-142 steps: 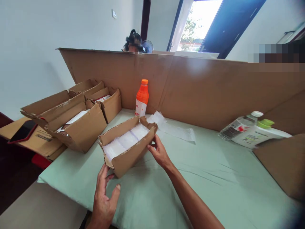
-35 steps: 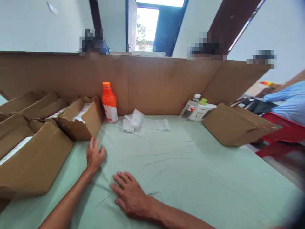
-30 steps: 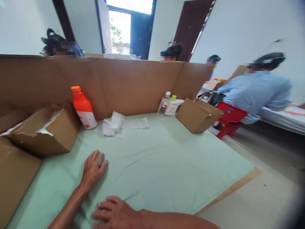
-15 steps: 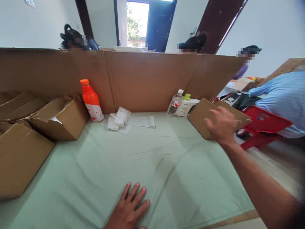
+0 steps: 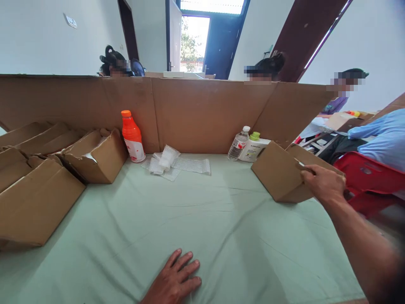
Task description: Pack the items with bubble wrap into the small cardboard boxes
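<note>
While the left hand (image 5: 172, 278) rests palm down on the green cloth at the near middle of the counter (image 5: 196, 211), the right hand (image 5: 325, 181) has hold of a cardboard box (image 5: 275, 171) at the counter's right side. Right grip: fingers curled over the rim at the box's near right end, pinching the cardboard. Left grip: fingers spread, nothing in it.

Box orientation — long axis slanting from far left to near right. One long side faces left and near, toward the middle of the counter; the held end points near and right. Mouth upward; inside hidden from this angle. Far left corner lies just beside a white bottle with a green cap (image 5: 253, 150). Left of that, a clear bottle (image 5: 238, 144), leaning.

Far middle: strips of bubble wrap (image 5: 166, 162), one folded over others, a longer piece trailing right. Orange bottle (image 5: 133, 139) to their left, in front of a long cardboard panel (image 5: 205, 112) that runs across the far edge. Far left: a smaller carton (image 5: 104, 158), with a larger carton (image 5: 47, 202) nearer — more behind, partly covered.

Right, off the counter: a person in a light blue top (image 5: 386, 135) at a red chair (image 5: 370, 173). Other heads show above the panel.
</note>
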A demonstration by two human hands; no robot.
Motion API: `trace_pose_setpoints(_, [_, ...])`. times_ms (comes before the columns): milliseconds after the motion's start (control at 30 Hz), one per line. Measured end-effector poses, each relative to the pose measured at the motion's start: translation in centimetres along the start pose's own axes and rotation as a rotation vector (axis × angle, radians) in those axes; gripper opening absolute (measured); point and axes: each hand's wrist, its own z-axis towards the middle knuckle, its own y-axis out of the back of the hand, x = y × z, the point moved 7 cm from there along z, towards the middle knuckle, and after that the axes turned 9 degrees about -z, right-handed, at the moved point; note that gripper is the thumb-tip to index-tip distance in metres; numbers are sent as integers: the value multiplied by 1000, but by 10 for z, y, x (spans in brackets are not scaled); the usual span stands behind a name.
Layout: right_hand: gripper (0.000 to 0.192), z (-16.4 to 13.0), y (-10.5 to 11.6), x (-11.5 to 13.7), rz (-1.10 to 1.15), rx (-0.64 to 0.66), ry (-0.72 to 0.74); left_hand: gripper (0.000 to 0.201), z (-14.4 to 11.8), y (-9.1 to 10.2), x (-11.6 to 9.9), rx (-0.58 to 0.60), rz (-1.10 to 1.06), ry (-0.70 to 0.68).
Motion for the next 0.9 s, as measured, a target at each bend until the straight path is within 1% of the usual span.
trace_pose_setpoints(67, [33, -28, 8, -1, 62, 45, 5, 40, -2, 1, 3, 9, -113, 59])
trace_pose_setpoints(100, [30, -46, 15, 1, 127, 51, 40, 44, -2, 4, 3, 14, -170, 94])
trace_pose_setpoints(167, [25, -87, 34, 8, 312, 35, 153, 48, -4, 15, 3, -7, -261, 172])
trace_pose_setpoints(233, [19, -133, 59, 18, 509, 8, 291, 50, -6, 32, 5, -91, -323, 264])
trace_pose_setpoints(300, [16, -174, 86, 28, 658, 2, 420, 51, -10, 49, 9, -213, -368, 367])
trace_pose_setpoints(400, [15, -221, 118, 44, 766, 48, 564, 56, -15, 68, 17, -367, -418, 493])
trace_pose_setpoints(433, [16, -231, 125, 47, 785, 64, 581, 57, -16, 73, 18, -406, -436, 517])
trace_pose_setpoints(500, [19, -245, 137, 49, 836, 67, 553, 61, -15, 81, 17, -457, -481, 543])
trace_pose_setpoints(533, [23, -249, 140, 46, 887, 51, 504, 63, -13, 83, 15, -464, -506, 546])
trace_pose_setpoints(567, [27, -252, 140, 41, 953, 27, 426, 65, -12, 84, 13, -461, -531, 546])
trace_pose_setpoints(600, [29, -256, 137, 33, 1021, 1, 321, 66, -9, 84, 10, -453, -553, 543])
trace_pose_setpoints(633, [30, -260, 129, 24, 1083, -15, 197, 68, -7, 83, 8, -441, -571, 540])
trace_pose_setpoints(667, [30, -265, 116, 15, 1130, -9, 73, 70, -5, 81, 5, -429, -587, 537])
trace_pose_setpoints(700, [31, -272, 100, 7, 1154, 24, -38, 71, -3, 78, 3, -417, -601, 537])
trace_pose_setpoints(733, [33, -281, 82, 1, 1155, 83, -119, 73, -1, 74, 2, -404, -612, 541])
trace_pose_setpoints(767, [35, -289, 62, -2, 1137, 167, -163, 75, 1, 70, 2, -389, -621, 549])
trace_pose_setpoints(800, [38, -298, 42, -2, 1107, 269, -170, 77, 4, 65, 2, -373, -630, 557])
trace_pose_setpoints(867, [39, -314, 7, 3, 1017, 477, -125, 80, 9, 57, 4, -340, -649, 563])
trace_pose_setpoints(900, [38, -322, -7, 8, 982, 561, -99, 82, 12, 53, 5, -326, -658, 559])
